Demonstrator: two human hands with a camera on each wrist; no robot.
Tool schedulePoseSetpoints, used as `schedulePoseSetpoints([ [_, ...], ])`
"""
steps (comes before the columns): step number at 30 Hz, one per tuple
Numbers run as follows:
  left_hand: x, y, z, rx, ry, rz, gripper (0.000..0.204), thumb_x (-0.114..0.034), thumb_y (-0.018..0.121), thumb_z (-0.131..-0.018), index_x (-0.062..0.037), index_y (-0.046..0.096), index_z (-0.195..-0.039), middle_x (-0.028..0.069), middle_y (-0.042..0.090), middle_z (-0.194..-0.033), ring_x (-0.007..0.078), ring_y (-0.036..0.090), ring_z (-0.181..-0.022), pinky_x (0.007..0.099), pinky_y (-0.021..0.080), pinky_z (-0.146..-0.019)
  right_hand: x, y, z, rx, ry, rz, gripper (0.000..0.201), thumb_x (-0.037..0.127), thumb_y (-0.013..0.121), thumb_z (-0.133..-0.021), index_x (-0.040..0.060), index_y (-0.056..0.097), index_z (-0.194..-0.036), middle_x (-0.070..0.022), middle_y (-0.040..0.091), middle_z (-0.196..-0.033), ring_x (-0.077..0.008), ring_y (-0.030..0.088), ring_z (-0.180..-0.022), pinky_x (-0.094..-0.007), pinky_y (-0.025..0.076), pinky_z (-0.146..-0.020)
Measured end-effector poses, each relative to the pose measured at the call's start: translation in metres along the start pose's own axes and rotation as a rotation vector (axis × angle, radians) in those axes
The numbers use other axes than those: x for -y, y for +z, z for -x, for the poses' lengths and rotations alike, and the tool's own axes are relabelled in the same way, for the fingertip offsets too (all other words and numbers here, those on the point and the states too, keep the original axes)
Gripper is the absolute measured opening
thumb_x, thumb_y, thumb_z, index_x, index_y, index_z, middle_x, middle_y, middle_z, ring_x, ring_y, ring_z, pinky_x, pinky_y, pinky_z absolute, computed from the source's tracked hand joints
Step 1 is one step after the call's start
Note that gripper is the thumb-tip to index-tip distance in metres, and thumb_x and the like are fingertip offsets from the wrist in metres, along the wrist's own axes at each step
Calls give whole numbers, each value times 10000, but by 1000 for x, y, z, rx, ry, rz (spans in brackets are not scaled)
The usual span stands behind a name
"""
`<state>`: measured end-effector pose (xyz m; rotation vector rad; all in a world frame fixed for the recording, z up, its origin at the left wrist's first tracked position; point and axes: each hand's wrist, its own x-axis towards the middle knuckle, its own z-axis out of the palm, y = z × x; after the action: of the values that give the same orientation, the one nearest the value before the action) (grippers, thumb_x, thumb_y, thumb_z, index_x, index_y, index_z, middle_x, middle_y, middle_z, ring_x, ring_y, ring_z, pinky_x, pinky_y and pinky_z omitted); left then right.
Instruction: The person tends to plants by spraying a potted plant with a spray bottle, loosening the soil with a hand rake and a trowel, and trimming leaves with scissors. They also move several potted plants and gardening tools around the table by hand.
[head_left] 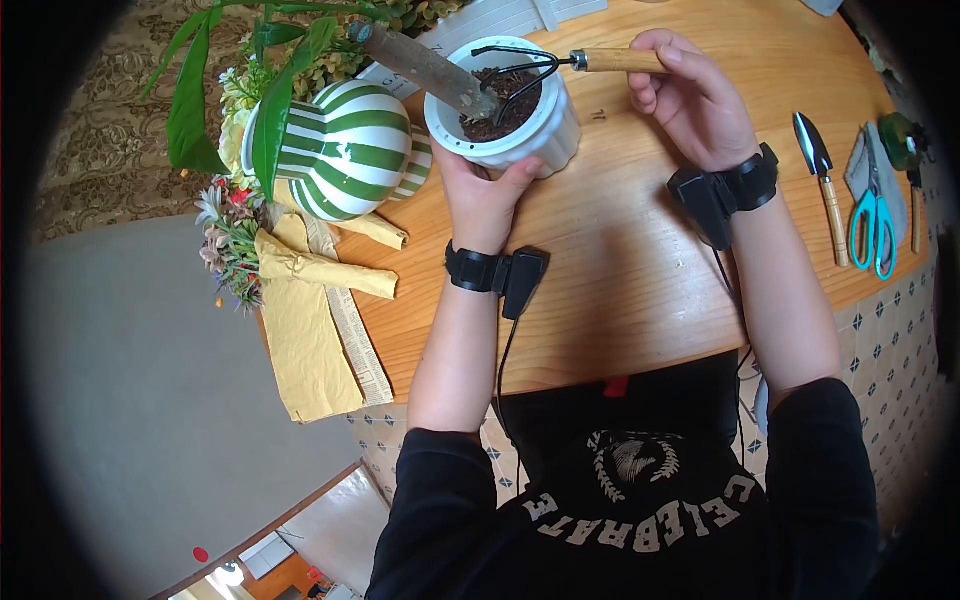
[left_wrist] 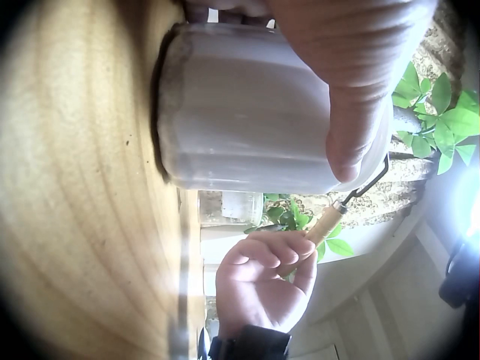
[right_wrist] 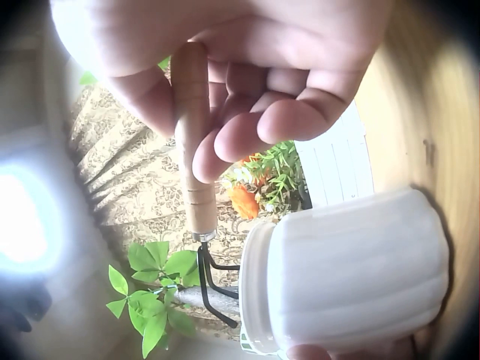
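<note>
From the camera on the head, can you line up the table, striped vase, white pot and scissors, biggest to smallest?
Largest: table
Next: striped vase and white pot, too alike to rank
Smallest: scissors

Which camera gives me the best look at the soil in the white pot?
The head view: it looks down into the white pot, showing dark soil beside the thick stem and the rake. Both wrist views show the pot from its side, so the soil is hidden.
</note>
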<state>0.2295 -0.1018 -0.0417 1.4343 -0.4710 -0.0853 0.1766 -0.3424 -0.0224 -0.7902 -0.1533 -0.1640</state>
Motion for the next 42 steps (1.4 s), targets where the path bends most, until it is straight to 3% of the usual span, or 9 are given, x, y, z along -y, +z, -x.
schedulePoseSetpoints([
  [8, 2, 0, 1, -1, 31, 28, 859, -217, 849, -657, -24, 329, -1313, 87, 477, -1267, 190, 468, -1162, 335, 347, -1011, -1, 1, 0, -1, 12, 21, 241, 186, 523, -914, -1, 597, -1046, -66, 621, -832, -101, 588, -780, -212, 473, -679],
  [22, 0, 2, 1, -1, 55, 26, 851, -184, 830, -677, -27, 311, -1333, 91, 460, -1289, 199, 450, -1185, 346, 331, -1029, 0, 1, 0, 27, 14, -41, 245, 184, 529, -904, 0, 593, -1053, -72, 627, -833, -104, 569, -762, -220, 459, -678],
  [42, -3, 4, 4, -31, 6, 33, 892, -219, 846, -658, -13, 300, -1333, 95, 459, -1289, 194, 457, -1176, 340, 334, -1023, -8, -13, -7, -146, 42, -81, 208, 189, 527, -907, 9, 611, -971, -45, 603, -770, -91, 569, -723, -214, 448, -630],
])
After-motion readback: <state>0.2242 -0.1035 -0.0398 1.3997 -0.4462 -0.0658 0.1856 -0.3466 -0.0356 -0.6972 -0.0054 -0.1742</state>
